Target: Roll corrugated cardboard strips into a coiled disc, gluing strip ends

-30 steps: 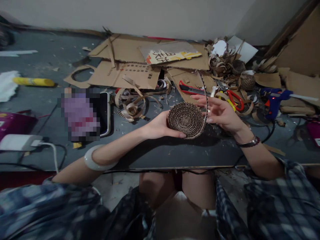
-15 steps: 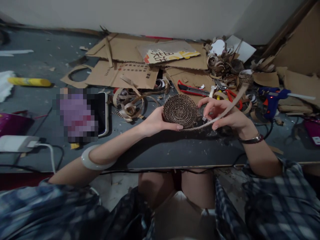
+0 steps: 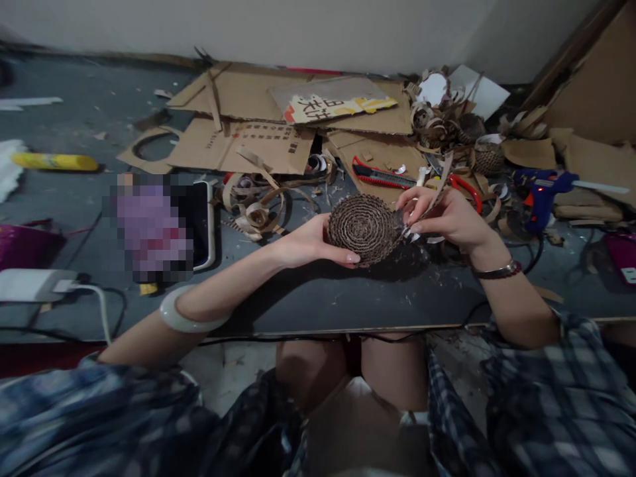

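Note:
A round coil of corrugated cardboard is held above the dark table, its spiral face turned up toward me. My left hand grips it from the left, thumb along the near rim and the other fingers hidden behind it. At the coil's right edge, my right hand pinches a thin cardboard strip, whose free end sticks up past the fingers. Small pale scraps show beneath the right fingertips; whether they are part of the strip I cannot tell.
Behind the coil lie a red box cutter, flat cardboard pieces and curled strips. A blue glue gun with a lit red light rests at right, near red-handled scissors. A phone lies at left.
The strip, earlier stretched in a long curve along the coil's near side, now stands shorter and steeper in my right hand. That hand has moved slightly left, against the coil's right edge.

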`<state>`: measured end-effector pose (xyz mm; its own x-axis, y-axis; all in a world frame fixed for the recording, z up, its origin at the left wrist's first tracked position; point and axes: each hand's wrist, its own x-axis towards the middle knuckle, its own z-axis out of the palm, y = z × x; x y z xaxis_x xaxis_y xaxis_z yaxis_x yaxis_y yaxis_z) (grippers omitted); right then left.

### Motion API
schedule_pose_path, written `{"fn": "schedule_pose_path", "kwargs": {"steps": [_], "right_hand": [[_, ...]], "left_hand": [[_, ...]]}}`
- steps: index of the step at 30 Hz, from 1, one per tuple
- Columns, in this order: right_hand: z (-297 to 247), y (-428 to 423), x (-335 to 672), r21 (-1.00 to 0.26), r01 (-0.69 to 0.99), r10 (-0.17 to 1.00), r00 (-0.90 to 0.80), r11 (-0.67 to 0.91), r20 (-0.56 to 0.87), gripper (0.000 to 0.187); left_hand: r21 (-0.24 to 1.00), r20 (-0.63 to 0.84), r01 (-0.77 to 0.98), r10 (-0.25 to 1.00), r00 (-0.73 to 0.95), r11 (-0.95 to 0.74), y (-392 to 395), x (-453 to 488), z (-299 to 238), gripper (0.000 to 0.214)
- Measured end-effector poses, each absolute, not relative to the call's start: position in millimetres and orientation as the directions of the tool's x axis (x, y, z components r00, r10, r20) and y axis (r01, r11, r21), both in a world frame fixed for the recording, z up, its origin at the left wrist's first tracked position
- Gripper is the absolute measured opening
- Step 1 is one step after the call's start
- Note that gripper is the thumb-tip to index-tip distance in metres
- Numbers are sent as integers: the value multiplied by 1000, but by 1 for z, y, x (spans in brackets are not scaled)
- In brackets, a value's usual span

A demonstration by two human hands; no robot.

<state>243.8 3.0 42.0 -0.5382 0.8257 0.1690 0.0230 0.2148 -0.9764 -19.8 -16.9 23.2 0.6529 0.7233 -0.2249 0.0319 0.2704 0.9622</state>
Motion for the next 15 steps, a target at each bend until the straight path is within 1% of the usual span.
{"fn": "schedule_pose_path", "kwargs": {"steps": [5, 11, 13, 15], "right_hand": [[39, 1, 238, -980, 42, 807, -574, 194, 135, 16], [39, -3, 234, -968, 67, 775, -614, 242, 151, 18], [39, -6, 231, -966, 51, 748, -643, 255, 163, 21], [38, -10, 227, -969, 25, 716, -678, 248, 165, 30]], "left_hand": [[978, -158, 18, 682, 714, 208, -18, -18, 25, 62], [981, -159, 58, 610, 776, 183, -17, -18, 23, 66], [979, -165, 63, 572, 803, 195, -18, -18, 24, 66], [969, -187, 77, 496, 848, 234, -19, -19, 26, 68]]}}
